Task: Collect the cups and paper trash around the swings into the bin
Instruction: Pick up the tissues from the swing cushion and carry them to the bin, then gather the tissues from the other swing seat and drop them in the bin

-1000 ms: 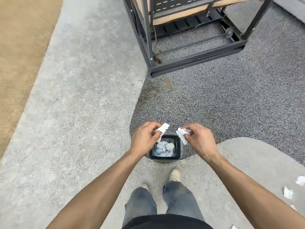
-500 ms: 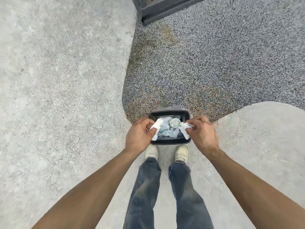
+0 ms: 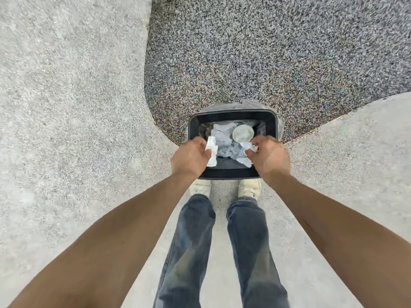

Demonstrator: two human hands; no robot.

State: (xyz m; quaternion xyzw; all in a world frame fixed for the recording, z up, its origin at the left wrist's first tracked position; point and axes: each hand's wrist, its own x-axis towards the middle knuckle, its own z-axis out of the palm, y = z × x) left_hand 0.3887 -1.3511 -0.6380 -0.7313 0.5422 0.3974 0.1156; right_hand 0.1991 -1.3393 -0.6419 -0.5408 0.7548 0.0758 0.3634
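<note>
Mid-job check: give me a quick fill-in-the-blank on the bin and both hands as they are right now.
1. The left hand and right hand each grip a crumpled piece of white ____.
2. Both hands are over the open black ____.
3. Among the paper already in the bin sits a round ____, seen from above.
4. The person's two ____ stand just behind the bin, toes close to its near wall.

Missing words: paper; bin; cup; shoes
</note>
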